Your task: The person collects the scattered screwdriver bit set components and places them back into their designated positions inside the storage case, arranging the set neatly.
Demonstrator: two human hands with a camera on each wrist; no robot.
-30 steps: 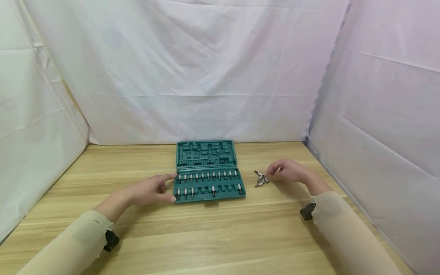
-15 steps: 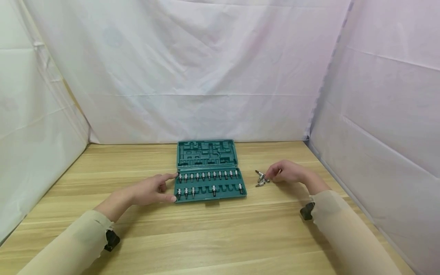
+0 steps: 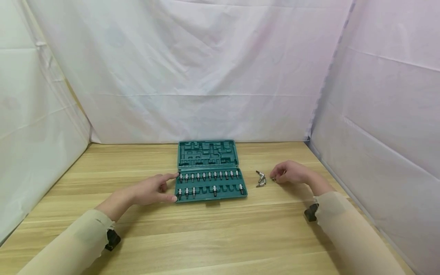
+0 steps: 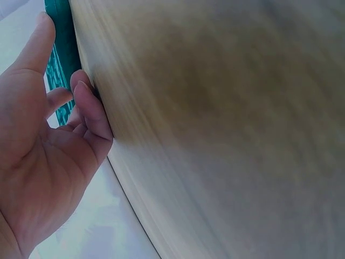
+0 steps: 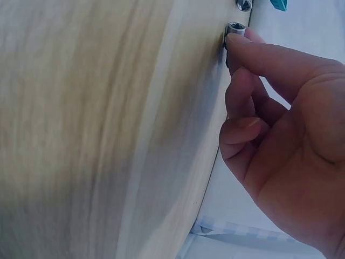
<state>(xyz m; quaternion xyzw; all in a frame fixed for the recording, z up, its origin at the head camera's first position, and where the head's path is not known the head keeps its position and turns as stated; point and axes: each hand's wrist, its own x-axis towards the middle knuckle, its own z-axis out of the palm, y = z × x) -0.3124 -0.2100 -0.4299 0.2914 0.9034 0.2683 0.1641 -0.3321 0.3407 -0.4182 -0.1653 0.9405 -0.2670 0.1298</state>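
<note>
Cloth [image 3: 213, 76], white and creased, hangs on three sides of the worktop [image 3: 206, 236], which is smooth pale wood with long grain lines. On it lies the case [image 3: 207, 154], a green hard-plastic box opened flat, its lid moulded with empty recesses. The near half holds two rows of small steel bits [image 3: 209, 176]; several slots in the front row are empty. The left hand [image 3: 151, 190] rests open against the case's left edge, thumb and forefinger touching it. The right hand [image 3: 290, 172] pinches one bit [image 5: 235, 28], a short shiny metal cylinder, just beside a few loose bits [image 3: 261, 178] on the wood. I think the round bit could slip from the fingertips and roll away on this smooth surface.
</note>
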